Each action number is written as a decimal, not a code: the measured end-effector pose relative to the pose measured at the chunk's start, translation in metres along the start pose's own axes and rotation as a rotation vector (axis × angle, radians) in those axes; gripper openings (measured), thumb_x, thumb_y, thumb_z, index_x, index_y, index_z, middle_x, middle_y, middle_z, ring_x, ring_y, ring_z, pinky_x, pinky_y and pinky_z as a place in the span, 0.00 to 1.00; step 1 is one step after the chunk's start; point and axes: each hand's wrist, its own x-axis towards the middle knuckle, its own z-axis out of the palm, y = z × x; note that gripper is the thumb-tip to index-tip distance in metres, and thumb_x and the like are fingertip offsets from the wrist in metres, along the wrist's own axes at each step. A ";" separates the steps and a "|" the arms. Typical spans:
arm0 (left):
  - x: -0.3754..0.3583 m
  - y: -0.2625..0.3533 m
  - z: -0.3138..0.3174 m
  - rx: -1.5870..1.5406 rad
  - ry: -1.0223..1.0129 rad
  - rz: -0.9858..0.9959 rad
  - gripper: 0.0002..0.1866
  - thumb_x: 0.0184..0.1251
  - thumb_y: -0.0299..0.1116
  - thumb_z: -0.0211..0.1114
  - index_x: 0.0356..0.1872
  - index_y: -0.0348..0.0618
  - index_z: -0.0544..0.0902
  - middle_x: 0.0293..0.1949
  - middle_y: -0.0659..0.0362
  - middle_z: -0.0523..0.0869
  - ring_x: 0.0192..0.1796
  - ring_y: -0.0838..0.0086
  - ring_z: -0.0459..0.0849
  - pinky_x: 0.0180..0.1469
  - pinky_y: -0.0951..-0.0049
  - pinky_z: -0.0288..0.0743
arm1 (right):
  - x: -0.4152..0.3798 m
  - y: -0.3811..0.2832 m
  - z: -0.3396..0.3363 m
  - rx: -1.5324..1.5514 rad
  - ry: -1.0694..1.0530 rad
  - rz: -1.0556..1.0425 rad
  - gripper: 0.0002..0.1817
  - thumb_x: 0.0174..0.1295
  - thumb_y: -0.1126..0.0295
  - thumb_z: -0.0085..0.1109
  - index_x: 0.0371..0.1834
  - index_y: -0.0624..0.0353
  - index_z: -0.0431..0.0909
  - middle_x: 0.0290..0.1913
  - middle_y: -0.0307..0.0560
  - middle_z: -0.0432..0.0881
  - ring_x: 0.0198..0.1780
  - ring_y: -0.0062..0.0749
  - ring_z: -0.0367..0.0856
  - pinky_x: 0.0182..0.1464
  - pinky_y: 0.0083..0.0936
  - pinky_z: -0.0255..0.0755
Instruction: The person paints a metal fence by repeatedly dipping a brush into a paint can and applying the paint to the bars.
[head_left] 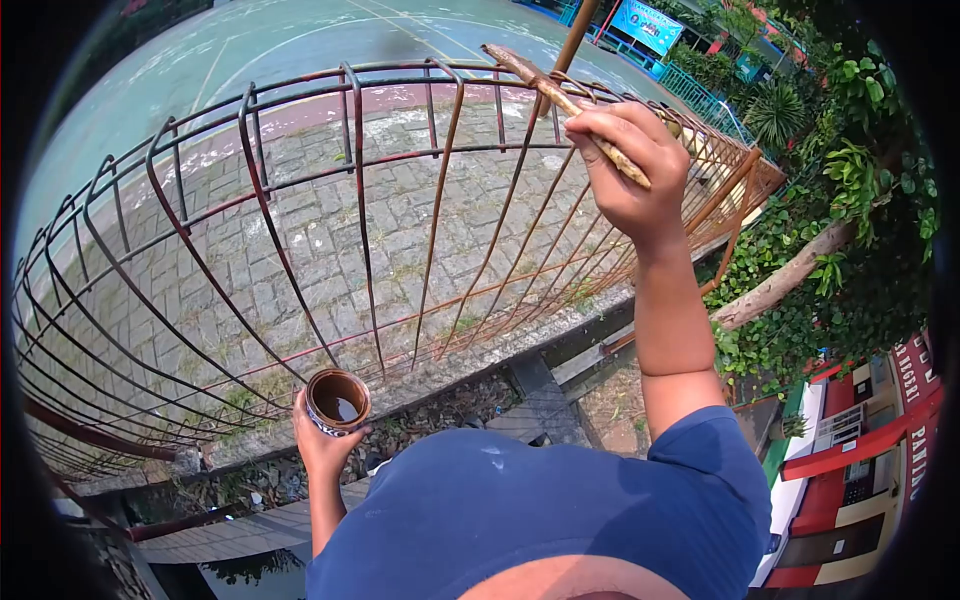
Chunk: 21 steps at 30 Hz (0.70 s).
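Observation:
My right hand is raised at the upper right, its fingers closed round the pale handle of a brush. The brush's dark, brown-coated end points up and left, at the top rail of a wire fence. Whether it touches the rail I cannot tell. Low and left of centre, my left hand grips an open can with brown liquid inside and brown smears on its rim. The can is upright, close to the lower part of the fence. The fence bars are partly dark and partly rusty brown.
Grey paving and a green court lie behind the fence. A concrete kerb and a ditch run along its foot. At right are a leaning branch, leafy plants and a red-and-white building.

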 end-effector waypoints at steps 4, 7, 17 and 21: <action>-0.002 0.000 0.009 -0.067 -0.007 -0.055 0.66 0.22 0.41 0.93 0.73 0.39 0.66 0.67 0.46 0.78 0.70 0.50 0.75 0.72 0.54 0.70 | -0.020 -0.005 0.018 0.207 0.268 0.347 0.04 0.63 0.79 0.71 0.40 0.64 0.87 0.38 0.43 0.90 0.39 0.24 0.87 0.41 0.24 0.81; -0.006 0.001 0.015 -0.024 -0.023 -0.023 0.66 0.21 0.41 0.93 0.73 0.40 0.66 0.66 0.46 0.78 0.70 0.50 0.76 0.72 0.55 0.70 | -0.021 -0.007 0.033 0.333 0.295 0.543 0.04 0.66 0.78 0.69 0.40 0.67 0.86 0.40 0.42 0.89 0.39 0.20 0.87 0.42 0.22 0.82; -0.006 -0.004 0.012 -0.024 -0.016 0.026 0.66 0.22 0.42 0.94 0.72 0.39 0.67 0.65 0.46 0.79 0.67 0.52 0.78 0.70 0.54 0.72 | -0.012 0.017 0.036 0.470 0.498 0.671 0.05 0.67 0.78 0.67 0.42 0.69 0.86 0.37 0.43 0.89 0.37 0.23 0.89 0.41 0.19 0.85; -0.005 -0.003 0.010 -0.098 -0.018 -0.020 0.65 0.23 0.42 0.93 0.72 0.39 0.67 0.65 0.46 0.79 0.68 0.51 0.77 0.70 0.55 0.71 | -0.010 0.004 0.047 0.470 0.469 0.648 0.04 0.67 0.79 0.66 0.42 0.69 0.86 0.37 0.43 0.89 0.36 0.24 0.89 0.41 0.19 0.85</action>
